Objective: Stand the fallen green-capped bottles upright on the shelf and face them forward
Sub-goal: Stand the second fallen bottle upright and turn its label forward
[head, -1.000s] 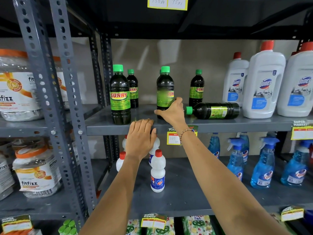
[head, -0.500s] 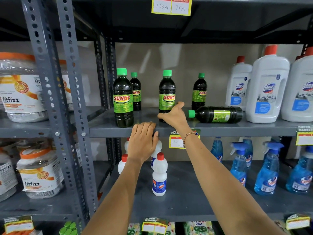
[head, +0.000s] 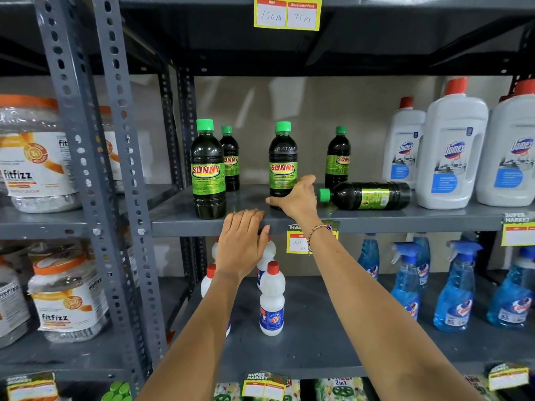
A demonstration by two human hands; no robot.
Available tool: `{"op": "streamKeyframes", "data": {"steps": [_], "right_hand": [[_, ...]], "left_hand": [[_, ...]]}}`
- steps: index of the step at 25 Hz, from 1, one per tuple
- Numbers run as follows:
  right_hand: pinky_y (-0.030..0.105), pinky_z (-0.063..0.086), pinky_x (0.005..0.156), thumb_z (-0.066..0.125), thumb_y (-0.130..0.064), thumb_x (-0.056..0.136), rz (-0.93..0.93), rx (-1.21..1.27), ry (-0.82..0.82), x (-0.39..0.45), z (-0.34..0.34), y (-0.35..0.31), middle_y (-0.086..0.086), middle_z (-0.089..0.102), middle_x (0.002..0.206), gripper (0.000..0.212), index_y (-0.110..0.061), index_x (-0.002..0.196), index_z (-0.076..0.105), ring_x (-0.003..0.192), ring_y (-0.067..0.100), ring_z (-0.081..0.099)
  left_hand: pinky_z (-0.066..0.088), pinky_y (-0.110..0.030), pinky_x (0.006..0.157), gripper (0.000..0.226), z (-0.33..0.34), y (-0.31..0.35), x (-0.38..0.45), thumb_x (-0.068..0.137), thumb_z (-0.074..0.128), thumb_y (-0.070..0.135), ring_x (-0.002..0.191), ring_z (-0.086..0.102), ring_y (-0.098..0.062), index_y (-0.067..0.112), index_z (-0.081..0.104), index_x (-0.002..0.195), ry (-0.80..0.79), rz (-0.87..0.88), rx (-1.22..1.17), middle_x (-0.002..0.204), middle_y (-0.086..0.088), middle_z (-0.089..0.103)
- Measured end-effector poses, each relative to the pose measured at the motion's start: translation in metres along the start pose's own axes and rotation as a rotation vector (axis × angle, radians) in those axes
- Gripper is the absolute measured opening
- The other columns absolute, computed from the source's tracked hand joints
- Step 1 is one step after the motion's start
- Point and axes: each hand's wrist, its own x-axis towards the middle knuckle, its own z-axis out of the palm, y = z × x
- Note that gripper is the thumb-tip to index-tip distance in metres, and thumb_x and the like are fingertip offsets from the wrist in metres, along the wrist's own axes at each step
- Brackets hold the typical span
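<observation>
At the front edge of a grey metal shelf, the right hand wraps around the base of an upright green-capped bottle, thumb on the near left side and fingers curled behind it, with the red and yellow SUNNY label facing forward. The left hand lies flat, fingers pressed together, palm against the shelf's front lip and holding nothing. Just to the right of the held bottle, one fallen bottle lies on its side, green cap pointing left toward the right hand, label turned partly up. It looks like the last one left to stand. Another upright bottle stands near the left, with two more behind. The likely risk is the right wrist or knuckles knocking the lying bottle so it rolls toward the edge, or tipping the held bottle on letting go. Large white cleaner jugs stand at the right end of the shelf. Below, small white bottles with red caps and blue spray bottles fill the next shelf. Handwritten price tags hang from the shelf edges, and a beige wall backs the rack.
</observation>
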Motion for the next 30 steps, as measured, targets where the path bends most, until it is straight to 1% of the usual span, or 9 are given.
{"op": "streamKeyframes", "data": {"steps": [4,7,10,12,13,15,18,26,30], "right_hand": [[0.043,0.044,0.1,0.087,-0.032,0.061,0.024,-0.015,-0.064,0.0,-0.003,-0.002,0.018,0.042,0.13,0.087,-0.006,0.118,0.027,0.12,0.035,0.047],[0.038,0.039,0.101,0.084,-0.027,0.068,0.052,0.047,-0.146,0.002,-0.014,0.001,0.017,0.04,0.134,0.085,-0.004,0.126,0.026,0.125,0.031,0.043],[0.037,0.044,0.1,0.078,-0.02,0.077,0.092,0.12,-0.235,0.009,-0.023,0.008,0.009,0.056,0.121,0.07,-0.005,0.13,0.036,0.115,0.024,0.054],[0.041,0.047,0.1,0.076,-0.021,0.077,0.084,0.128,-0.258,0.014,-0.024,0.011,0.006,0.065,0.117,0.057,-0.007,0.126,0.049,0.108,0.023,0.06],[0.043,0.048,0.099,0.076,-0.02,0.078,0.078,0.124,-0.262,0.016,-0.024,0.012,0.008,0.068,0.115,0.05,-0.008,0.122,0.055,0.106,0.024,0.062],[0.043,0.048,0.098,0.073,-0.017,0.081,0.065,0.134,-0.272,0.015,-0.026,0.012,0.012,0.07,0.111,0.038,-0.008,0.115,0.061,0.104,0.026,0.064],[0.04,0.049,0.096,0.07,-0.016,0.084,0.034,0.11,-0.268,0.01,-0.028,0.01,0.013,0.069,0.112,0.036,-0.006,0.116,0.061,0.105,0.026,0.064],[0.04,0.046,0.1,0.07,-0.018,0.085,0.018,0.097,-0.325,0.005,-0.04,0.01,0.012,0.066,0.119,0.04,-0.007,0.121,0.057,0.11,0.026,0.061],[0.043,0.045,0.102,0.069,-0.017,0.085,0.004,0.162,-0.347,-0.003,-0.048,0.011,0.012,0.065,0.119,0.039,-0.007,0.121,0.056,0.111,0.026,0.06]], "left_hand": [[0.034,-0.032,0.093,0.037,-0.005,0.005,0.002,0.095,0.04,0.037,0.094,0.062,-0.023,0.01,0.063,0.107,0.013,-0.038,-0.032,0.104,-0.004,0.068],[0.039,-0.033,0.083,0.035,-0.021,0.016,0.014,0.097,0.042,0.038,0.086,0.06,-0.024,0.011,0.063,0.098,-0.034,-0.15,-0.068,0.094,-0.004,0.065],[0.043,-0.036,0.084,0.037,-0.034,0.021,0.05,0.096,0.049,0.034,0.11,0.054,-0.027,0.009,0.053,0.123,-0.233,-0.282,-0.246,0.119,-0.009,0.059],[0.037,-0.038,0.099,0.066,-0.033,0.02,0.081,0.092,0.06,0.031,0.13,0.041,-0.03,0.004,0.03,0.143,-0.462,-0.387,-0.375,0.142,-0.015,0.042],[0.035,-0.038,0.103,0.076,-0.03,0.017,0.095,0.089,0.065,0.029,0.134,0.037,-0.031,0.001,0.023,0.146,-0.582,-0.452,-0.451,0.145,-0.017,0.038],[0.04,-0.037,0.101,0.065,-0.02,0.01,0.112,0.085,0.069,0.025,0.126,0.047,-0.03,0.002,0.038,0.138,-0.736,-0.518,-0.586,0.131,-0.012,0.052],[0.046,-0.04,0.096,0.041,-0.007,0.003,0.111,0.082,0.073,0.019,0.109,0.06,-0.027,0.008,0.061,0.12,-0.696,-0.496,-0.668,0.113,-0.011,0.067],[0.048,-0.031,0.09,0.048,-0.014,0.002,0.099,0.076,0.08,0.023,0.102,0.063,-0.019,0.011,0.064,0.12,-0.596,-0.529,-0.762,0.11,-0.005,0.07],[0.05,-0.034,0.093,0.053,-0.02,0.004,0.09,0.074,0.081,0.031,0.101,0.065,-0.016,0.012,0.064,0.12,-0.555,-0.474,-0.739,0.11,-0.003,0.071]]}}
